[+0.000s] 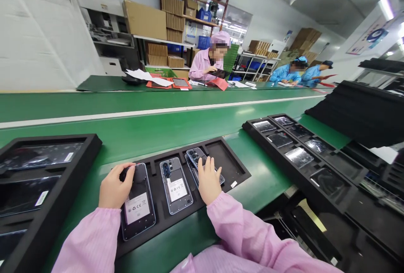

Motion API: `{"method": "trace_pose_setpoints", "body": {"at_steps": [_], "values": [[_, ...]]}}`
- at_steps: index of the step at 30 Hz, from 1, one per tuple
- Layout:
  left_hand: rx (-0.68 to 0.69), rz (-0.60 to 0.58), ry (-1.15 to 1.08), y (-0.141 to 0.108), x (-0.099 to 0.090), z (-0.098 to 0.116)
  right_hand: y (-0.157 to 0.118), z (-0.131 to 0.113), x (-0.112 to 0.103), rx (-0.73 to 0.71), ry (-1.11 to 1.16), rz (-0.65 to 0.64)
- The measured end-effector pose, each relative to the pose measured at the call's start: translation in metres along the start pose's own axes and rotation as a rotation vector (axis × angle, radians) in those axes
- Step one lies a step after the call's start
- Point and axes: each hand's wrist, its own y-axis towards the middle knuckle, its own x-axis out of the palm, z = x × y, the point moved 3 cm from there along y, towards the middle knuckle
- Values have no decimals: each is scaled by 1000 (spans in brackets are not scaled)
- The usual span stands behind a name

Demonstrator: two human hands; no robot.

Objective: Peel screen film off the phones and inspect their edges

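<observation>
A black foam tray (162, 218) lies in front of me with three phones that have no back covers. My left hand (114, 185) is at the upper left of the left phone (139, 205), thumb and forefinger curled together. Whatever they pinch there is dark and partly hidden. The middle phone (176, 189) lies untouched in its slot, cameras and white battery label facing up. My right hand (209, 180) grips the right phone (195, 155), which sits askew in its slot; the fingers cover much of it.
Another foam tray (85, 159) with dark phone parts stands at left, and a longer tray (303, 170) of glossy parts at right. Green conveyor belt (202, 123) runs behind. Across it, a person in pink (202, 64) handles a dark device; two people in blue work further right.
</observation>
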Motion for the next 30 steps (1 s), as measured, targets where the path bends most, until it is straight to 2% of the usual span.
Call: {"method": "trace_pose_setpoints", "body": {"at_steps": [6,14,20,26,30], "values": [[21,30,-30,-6,-1,6,-3,-11,3,0,-65,-94],[-12,-11,-33,1,1,0,-1,-20,-4,45,-39,-184],[-47,-2,-57,0,2,7,-2,-15,-5,41,12,-195],[-64,-20,-85,1,3,11,17,0,-11,107,101,-167],[-82,-45,-90,3,4,12,31,6,-15,96,165,-182]]}}
